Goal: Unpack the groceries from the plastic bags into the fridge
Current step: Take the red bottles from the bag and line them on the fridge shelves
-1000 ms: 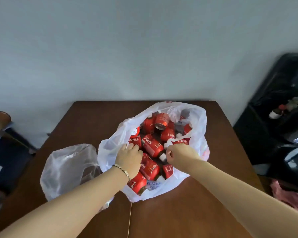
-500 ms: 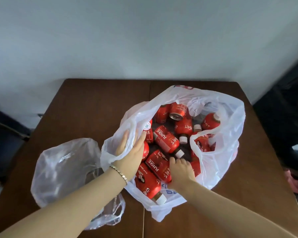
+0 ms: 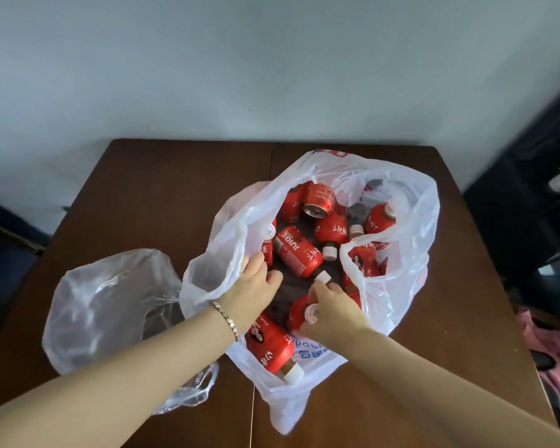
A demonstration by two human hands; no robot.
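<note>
Right hand (image 3: pixel 332 307) now around bottle (image 3: pixel 299 313)

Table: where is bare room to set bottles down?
The table is bare at its far left, behind the clear bag, and along the right edge beside the white bag. The near centre is crowded by both bags and both arms.

Two bare forearms, no sleeves.
Left hand (image 3: pixel 256 291): thin gold link bracelet (image 3: pixel 226 318) on the wrist; right hand (image 3: pixel 332 310) unadorned.
</note>
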